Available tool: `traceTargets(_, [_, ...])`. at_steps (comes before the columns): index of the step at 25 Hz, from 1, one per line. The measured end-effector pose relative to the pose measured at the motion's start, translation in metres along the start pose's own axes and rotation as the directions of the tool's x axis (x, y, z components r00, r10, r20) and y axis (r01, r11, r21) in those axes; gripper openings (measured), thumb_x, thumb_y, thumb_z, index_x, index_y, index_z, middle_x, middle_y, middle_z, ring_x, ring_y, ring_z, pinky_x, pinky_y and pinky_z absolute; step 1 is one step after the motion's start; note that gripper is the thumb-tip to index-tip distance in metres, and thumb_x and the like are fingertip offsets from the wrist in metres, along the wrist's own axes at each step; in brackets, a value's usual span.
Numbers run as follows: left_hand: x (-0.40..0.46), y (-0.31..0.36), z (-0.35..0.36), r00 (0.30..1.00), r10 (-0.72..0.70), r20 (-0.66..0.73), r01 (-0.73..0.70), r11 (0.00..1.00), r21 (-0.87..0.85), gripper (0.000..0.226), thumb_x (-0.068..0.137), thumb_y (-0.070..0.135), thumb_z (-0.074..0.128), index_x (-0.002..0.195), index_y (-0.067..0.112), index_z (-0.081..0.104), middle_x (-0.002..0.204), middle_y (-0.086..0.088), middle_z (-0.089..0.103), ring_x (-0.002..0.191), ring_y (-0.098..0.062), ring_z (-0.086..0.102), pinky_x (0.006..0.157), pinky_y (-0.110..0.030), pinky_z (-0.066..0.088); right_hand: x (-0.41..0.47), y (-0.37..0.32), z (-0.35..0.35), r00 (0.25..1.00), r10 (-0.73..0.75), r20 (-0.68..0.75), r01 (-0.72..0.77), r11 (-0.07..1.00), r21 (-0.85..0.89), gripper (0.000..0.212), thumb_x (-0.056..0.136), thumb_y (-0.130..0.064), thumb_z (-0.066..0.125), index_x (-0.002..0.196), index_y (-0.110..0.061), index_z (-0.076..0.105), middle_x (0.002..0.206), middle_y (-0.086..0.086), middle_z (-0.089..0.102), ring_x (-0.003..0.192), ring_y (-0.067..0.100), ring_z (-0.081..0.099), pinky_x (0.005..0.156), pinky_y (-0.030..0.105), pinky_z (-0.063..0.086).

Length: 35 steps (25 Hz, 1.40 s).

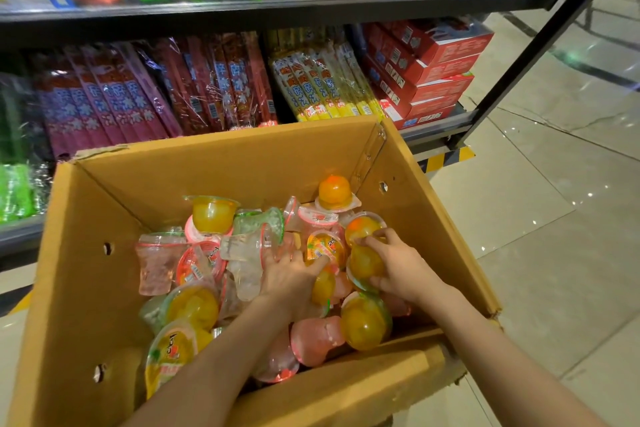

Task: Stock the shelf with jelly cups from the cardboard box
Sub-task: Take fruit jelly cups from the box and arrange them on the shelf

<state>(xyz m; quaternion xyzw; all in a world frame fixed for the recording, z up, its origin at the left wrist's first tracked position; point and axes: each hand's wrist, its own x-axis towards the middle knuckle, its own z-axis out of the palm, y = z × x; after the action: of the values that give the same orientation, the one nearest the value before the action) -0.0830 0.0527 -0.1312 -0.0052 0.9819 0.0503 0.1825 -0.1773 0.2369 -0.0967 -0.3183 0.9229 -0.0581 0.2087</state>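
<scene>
An open cardboard box (221,170) stands before the shelf, holding several jelly cups, orange, pink and clear. Both my hands are inside it. My left hand (291,279) lies over the pile with its fingers curled round an orange jelly cup (323,286). My right hand (394,265) grips another orange jelly cup (365,262) from the right side, its fingertips touching a further orange cup (362,227) just behind. More orange cups lie nearby, one at the box's far wall (334,192) and one near the front flap (365,321).
The upper shelf (277,7) carries green, yellow and pink jelly packs behind a clear guard. Below it lie purple, red and yellow ice-pop bundles (221,83) and stacked red boxes (429,73). A black post (540,35) slants at the right over tiled floor (554,218).
</scene>
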Motion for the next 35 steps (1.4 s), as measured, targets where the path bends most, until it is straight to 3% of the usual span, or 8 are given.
traceTargets(4, [-0.002,-0.005,0.0,0.996,-0.047,0.074,0.057,0.987,-0.148,0.093,0.071,0.052,0.069,0.142,0.027,0.015,0.135,-0.02,0.037,0.121,-0.038,0.042,0.099,-0.049,0.034,-0.001,-0.001,0.001,0.999,0.026,0.02,-0.027,1.0,0.012,0.07,0.082,-0.038,0.066,0.142,-0.038,0.029,0.145,0.01,0.022,0.116,0.03,0.052,0.09,0.031,0.046])
traceTargets(8, [-0.003,-0.024,0.005,0.989,-0.034,0.144,0.085,0.928,-0.363,0.079,0.071,0.053,0.071,0.137,0.038,0.03,0.143,-0.023,0.022,0.115,-0.041,0.049,0.091,-0.042,0.046,0.003,-0.002,0.0,0.995,0.096,0.004,-0.096,0.989,0.116,0.073,0.079,-0.038,0.07,0.138,-0.024,0.03,0.137,0.009,0.037,0.115,0.029,0.051,0.09,0.034,0.045])
traceTargets(12, [-0.008,-0.024,0.013,0.979,-0.184,0.093,0.202,0.761,-0.617,0.065,0.07,0.047,0.075,0.126,0.035,0.044,0.127,-0.016,0.046,0.108,-0.033,0.054,0.083,-0.03,0.043,0.01,-0.005,0.002,0.986,0.164,-0.029,-0.152,0.957,0.249,0.064,0.079,-0.038,0.07,0.134,-0.022,0.039,0.131,0.012,0.044,0.116,0.03,0.049,0.091,0.032,0.042])
traceTargets(16, [-0.017,-0.025,0.009,0.934,-0.359,0.005,0.223,0.57,-0.791,0.056,0.068,0.034,0.076,0.117,0.036,0.049,0.117,-0.008,0.051,0.105,-0.028,0.052,0.078,-0.026,0.04,0.015,-0.013,0.004,0.973,0.227,-0.045,-0.2,0.922,0.332,0.061,0.08,-0.036,0.07,0.133,-0.026,0.042,0.133,0.014,0.043,0.113,0.032,0.051,0.088,0.032,0.044])
traceTargets(22, [-0.038,-0.036,-0.056,0.823,-0.509,-0.251,0.018,0.465,-0.885,0.053,0.067,0.023,0.078,0.111,0.028,0.049,0.112,-0.004,0.056,0.104,-0.022,0.052,0.08,-0.026,0.038,0.005,-0.041,-0.034,0.941,0.209,-0.268,-0.036,0.845,0.533,0.051,0.076,-0.036,0.072,0.119,-0.035,0.045,0.116,0.004,0.054,0.102,0.02,0.053,0.082,0.032,0.046])
traceTargets(25, [-0.062,-0.045,-0.106,0.734,-0.583,-0.347,-0.098,0.415,-0.905,0.054,0.066,0.025,0.079,0.105,0.038,0.044,0.109,0.001,0.055,0.095,-0.016,0.051,0.075,-0.023,0.035,0.001,-0.073,-0.08,0.885,0.189,-0.425,0.095,0.821,0.564,0.049,0.077,-0.032,0.072,0.116,-0.037,0.043,0.114,-0.001,0.051,0.101,0.016,0.05,0.083,0.03,0.044])
traceTargets(30, [-0.126,-0.056,-0.225,0.639,-0.642,-0.424,-0.266,0.333,-0.905,0.053,0.065,0.029,0.082,0.098,0.049,0.045,0.104,0.017,0.055,0.099,-0.015,0.054,0.087,-0.035,0.044,-0.027,-0.138,-0.192,0.804,0.177,-0.567,0.321,0.674,0.665,0.043,0.079,-0.018,0.072,0.111,-0.033,0.048,0.108,-0.013,0.054,0.102,0.01,0.055,0.084,0.029,0.047])
traceTargets(35, [-0.199,-0.067,-0.381,0.568,-0.656,-0.497,-0.423,0.286,-0.86,0.05,0.059,0.044,0.075,0.097,0.057,0.046,0.102,0.028,0.055,0.096,0.001,0.057,0.083,-0.025,0.047,-0.073,-0.212,-0.342,0.748,0.202,-0.633,0.47,0.513,0.719,0.04,0.08,-0.01,0.07,0.103,-0.037,0.053,0.102,-0.019,0.056,0.085,-0.015,0.055,0.071,0.004,0.042])
